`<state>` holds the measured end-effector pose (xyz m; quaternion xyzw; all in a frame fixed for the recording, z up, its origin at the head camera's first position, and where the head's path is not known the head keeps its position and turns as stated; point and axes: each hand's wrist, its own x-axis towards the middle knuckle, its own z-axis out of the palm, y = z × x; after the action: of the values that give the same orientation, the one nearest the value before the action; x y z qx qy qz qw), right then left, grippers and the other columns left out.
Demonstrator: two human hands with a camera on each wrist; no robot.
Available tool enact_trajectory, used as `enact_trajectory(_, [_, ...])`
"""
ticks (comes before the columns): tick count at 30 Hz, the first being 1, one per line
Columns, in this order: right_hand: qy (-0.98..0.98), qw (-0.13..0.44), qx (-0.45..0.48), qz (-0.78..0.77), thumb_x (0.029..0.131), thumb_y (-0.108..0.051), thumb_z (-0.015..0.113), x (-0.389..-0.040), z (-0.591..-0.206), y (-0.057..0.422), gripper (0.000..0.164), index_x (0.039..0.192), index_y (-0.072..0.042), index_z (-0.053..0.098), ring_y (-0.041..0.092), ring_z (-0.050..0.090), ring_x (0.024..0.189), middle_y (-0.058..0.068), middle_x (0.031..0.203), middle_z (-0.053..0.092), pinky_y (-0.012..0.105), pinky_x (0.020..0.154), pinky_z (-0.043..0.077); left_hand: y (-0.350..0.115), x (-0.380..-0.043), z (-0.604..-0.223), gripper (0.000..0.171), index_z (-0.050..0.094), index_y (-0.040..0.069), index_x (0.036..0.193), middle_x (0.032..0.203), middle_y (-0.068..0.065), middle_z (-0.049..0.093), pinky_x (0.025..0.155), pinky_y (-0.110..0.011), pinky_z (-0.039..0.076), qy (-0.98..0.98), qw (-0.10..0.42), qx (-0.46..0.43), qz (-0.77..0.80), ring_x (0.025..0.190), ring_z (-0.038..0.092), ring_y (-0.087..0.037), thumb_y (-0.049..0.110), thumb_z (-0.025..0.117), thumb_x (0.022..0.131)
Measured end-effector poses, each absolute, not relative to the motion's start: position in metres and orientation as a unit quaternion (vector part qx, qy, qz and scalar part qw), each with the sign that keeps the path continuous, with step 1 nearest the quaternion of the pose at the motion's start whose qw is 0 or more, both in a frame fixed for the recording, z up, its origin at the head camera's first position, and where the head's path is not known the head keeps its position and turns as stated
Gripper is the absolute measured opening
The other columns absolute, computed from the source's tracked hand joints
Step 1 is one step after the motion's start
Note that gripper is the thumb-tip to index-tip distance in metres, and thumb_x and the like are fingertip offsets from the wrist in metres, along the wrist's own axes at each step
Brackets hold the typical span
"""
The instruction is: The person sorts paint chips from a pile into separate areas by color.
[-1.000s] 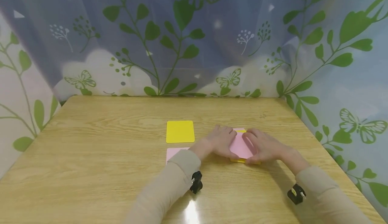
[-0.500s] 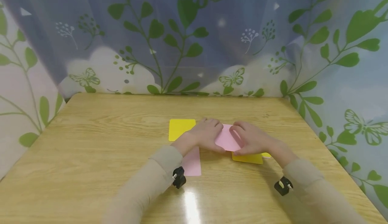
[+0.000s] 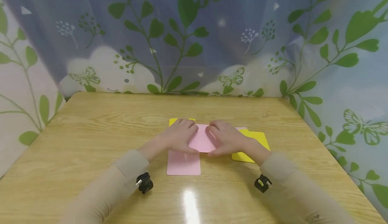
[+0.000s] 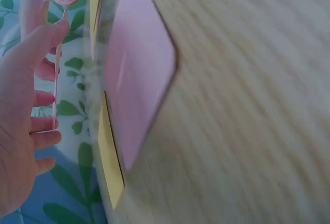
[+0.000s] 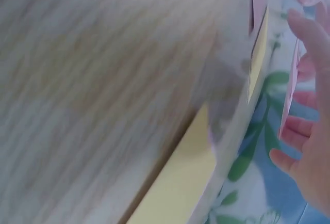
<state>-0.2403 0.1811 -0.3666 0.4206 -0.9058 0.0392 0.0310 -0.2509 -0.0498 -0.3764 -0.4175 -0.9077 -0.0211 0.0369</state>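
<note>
A square pink card (image 3: 201, 139) is held off the table between my two hands. My left hand (image 3: 180, 136) grips its left side, and my right hand (image 3: 227, 138) grips the right side. Both wrist views catch this held card (image 4: 56, 79) nearly edge-on, with fingers and thumbs at its edges. Below the left hand, another pink card (image 3: 183, 164) lies flat on the table. Behind that hand a yellow card (image 3: 173, 120) is mostly hidden. Under the right wrist are yellow cards (image 3: 257, 139), with a pink card's edge (image 3: 241, 128) poking out at the back.
The wooden table (image 3: 106, 129) carries the cards. A curtain (image 3: 194, 42) printed with leaves and butterflies hangs along its back and sides. Small black cameras (image 3: 144, 183) are strapped to both sleeves.
Both hands have lifted the pink card from the pile at right and carried it left, towards the two cards lying there. The yellow card in that pile is now uncovered.
</note>
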Motion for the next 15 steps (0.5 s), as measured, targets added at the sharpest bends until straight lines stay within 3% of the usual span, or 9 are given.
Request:
enact_trajectory(5, [-0.900, 0.042, 0.432, 0.029, 0.069, -0.063, 0.067, -0.233, -0.370, 0.161, 0.080, 0.120, -0.004, 0.049, 0.031, 0.041, 0.114, 0.015, 0.121, 0.043, 0.048, 0.092, 0.036, -0.071, -0.238, -0.377, 0.070, 0.051, 0.007, 0.113, 0.117, -0.011, 0.046, 0.098, -0.045, 0.031, -0.899, 0.054, -0.434, -0.032, 0.112, 0.041, -0.028, 0.065, 0.057, 0.074])
enact_trajectory(15, [-0.906, -0.005, 0.423, -0.016, 0.066, -0.075, 0.059, -0.216, -0.374, 0.133, 0.089, 0.125, -0.009, 0.045, 0.028, 0.037, 0.118, 0.012, 0.126, 0.040, 0.048, 0.093, 0.035, -0.097, -0.216, -0.387, 0.069, 0.053, 0.008, 0.105, 0.110, -0.008, 0.050, 0.097, -0.041, 0.032, -0.891, 0.089, -0.445, -0.013, 0.105, 0.044, -0.025, 0.070, 0.051, 0.074])
